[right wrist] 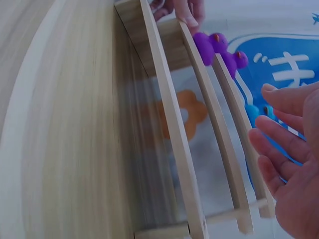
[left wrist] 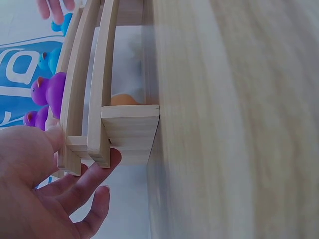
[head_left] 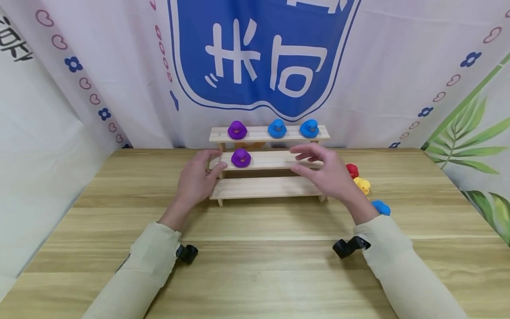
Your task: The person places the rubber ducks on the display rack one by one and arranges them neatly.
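Note:
A three-tier wooden shelf (head_left: 267,188) stands on the table. My left hand (head_left: 196,178) grips its left end, the thumb on the middle tier and the fingers around the end, as the left wrist view shows. A purple duck (head_left: 241,158) sits on the middle tier close to that thumb. On the top tier are another purple duck (head_left: 237,130), a blue duck (head_left: 277,128) and a second blue duck (head_left: 309,128) at the right. My right hand (head_left: 330,172) hovers by the right end of the middle tier, fingers spread and holding nothing, hiding part of that end.
Right of the shelf, partly behind my right arm, lie a red duck (head_left: 352,170), a yellow duck (head_left: 363,185) and a blue duck (head_left: 381,207) on the wooden table (head_left: 255,274). A printed cloth (head_left: 139,79) hangs close behind the shelf.

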`<state>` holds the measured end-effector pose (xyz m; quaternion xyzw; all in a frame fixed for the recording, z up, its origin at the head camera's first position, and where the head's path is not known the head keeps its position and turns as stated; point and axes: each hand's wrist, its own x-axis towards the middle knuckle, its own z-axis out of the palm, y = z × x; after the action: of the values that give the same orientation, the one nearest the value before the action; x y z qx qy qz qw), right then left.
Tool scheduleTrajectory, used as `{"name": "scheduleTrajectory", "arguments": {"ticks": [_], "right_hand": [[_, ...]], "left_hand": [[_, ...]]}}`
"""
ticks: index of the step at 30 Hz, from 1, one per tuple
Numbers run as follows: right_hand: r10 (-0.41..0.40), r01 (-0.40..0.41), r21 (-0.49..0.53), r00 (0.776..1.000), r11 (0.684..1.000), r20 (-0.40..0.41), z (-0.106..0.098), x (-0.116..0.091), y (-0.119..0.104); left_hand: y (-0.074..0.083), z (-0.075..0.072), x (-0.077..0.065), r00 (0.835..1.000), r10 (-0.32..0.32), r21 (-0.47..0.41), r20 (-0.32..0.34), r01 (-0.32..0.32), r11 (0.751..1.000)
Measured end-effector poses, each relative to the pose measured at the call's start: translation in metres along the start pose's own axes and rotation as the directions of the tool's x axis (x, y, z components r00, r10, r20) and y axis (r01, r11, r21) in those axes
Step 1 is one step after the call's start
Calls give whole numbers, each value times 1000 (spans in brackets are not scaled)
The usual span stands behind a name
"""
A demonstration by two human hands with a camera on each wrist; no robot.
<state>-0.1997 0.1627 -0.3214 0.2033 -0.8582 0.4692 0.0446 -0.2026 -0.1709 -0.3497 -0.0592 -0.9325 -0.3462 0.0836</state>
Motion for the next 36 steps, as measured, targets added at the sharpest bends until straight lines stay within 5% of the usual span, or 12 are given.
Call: {"name": "scheduleTrajectory", "arguments": {"ticks": [11, 18, 27, 36], "right_hand": [[22, -29, -41, 986, 999, -166, -25, -15, 19], [135, -144, -32, 969, 989, -208, -45, -21, 34], [264, -277, -69, 951, 958, -160, -68, -26, 61], [315, -324, -100, 944, 941, -102, -82, -27, 78]], "left_hand": [[-2, 0, 0, 999, 33, 9, -8, -33, 999], [-2, 0, 0, 999, 32, 5, -7, -32, 999], [-3, -2, -2, 1000, 22, 1, -10, -22, 1000], [-1, -1, -1, 1000, 31, -13, -5, -31, 999]]}}
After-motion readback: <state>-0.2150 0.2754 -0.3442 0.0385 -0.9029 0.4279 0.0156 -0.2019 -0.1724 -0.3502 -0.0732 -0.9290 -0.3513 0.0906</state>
